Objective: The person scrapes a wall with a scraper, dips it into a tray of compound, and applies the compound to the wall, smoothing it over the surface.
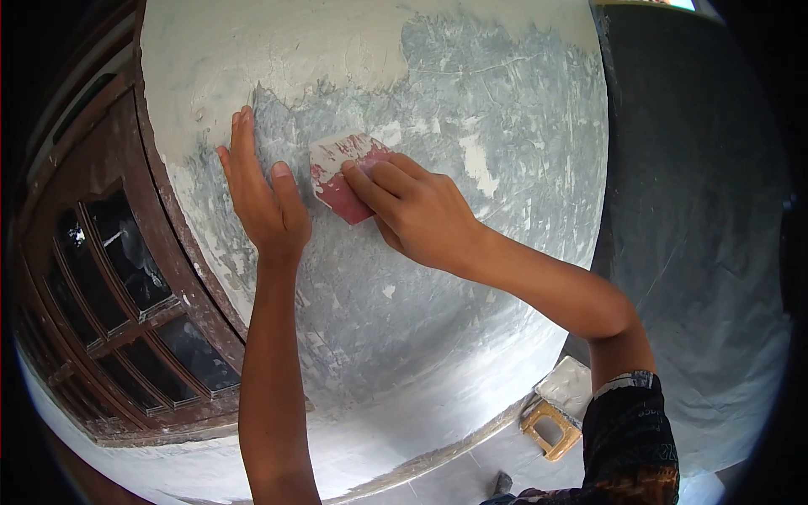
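A red scraper (349, 198), its upper part smeared with pale filler, is pinched in my right hand (421, 206). It lies against the grey, patchy wall (404, 311). To its left, my left hand (268, 198) is raised at the wall with fingers stretched out, holding nothing. Off-white filler (278, 42) covers the top of the wall and ends in a ragged edge just above both hands. Small white patches (478, 160) show right of the scraper.
A brown wooden window frame (164, 311) with glass panes borders the wall at left. Dark sheeting (699, 210) hangs at right. Low on the right, a yellow stool (551, 429) and a whitish smeared board (568, 385) stand on the tiled floor (471, 471).
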`<state>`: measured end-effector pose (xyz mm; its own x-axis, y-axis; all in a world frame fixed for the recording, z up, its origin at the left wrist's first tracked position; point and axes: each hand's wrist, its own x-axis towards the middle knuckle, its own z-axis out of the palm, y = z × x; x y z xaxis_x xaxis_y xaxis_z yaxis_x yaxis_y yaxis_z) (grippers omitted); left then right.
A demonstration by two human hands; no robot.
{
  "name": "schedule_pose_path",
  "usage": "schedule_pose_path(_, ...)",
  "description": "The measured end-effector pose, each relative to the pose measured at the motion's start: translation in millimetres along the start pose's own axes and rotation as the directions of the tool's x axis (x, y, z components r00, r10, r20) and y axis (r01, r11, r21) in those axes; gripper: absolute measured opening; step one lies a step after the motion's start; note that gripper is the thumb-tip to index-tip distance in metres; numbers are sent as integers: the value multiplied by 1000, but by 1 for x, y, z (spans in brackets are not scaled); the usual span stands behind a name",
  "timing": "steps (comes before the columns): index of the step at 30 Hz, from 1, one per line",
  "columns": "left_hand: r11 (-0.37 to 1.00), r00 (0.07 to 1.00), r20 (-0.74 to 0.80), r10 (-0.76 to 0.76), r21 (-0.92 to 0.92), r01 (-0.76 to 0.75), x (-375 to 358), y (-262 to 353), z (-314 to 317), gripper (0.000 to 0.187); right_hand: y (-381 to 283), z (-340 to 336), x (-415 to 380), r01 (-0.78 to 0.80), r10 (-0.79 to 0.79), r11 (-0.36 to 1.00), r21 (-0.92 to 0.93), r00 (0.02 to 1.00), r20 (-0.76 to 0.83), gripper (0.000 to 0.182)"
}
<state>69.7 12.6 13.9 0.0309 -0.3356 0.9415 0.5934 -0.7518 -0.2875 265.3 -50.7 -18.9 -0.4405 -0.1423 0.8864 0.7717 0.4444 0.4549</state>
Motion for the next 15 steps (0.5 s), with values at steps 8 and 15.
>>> schedule_pose_path(8,999,1000,15,1,36,-1,0,-1,1,57,99,0,85,-87,46,978,-188,976,-211,41)
schedule_pose_path(15,1000,1000,9,-5,26,5,0,0,1,57,52,22,31,-49,40,979,-199,998,-49,48)
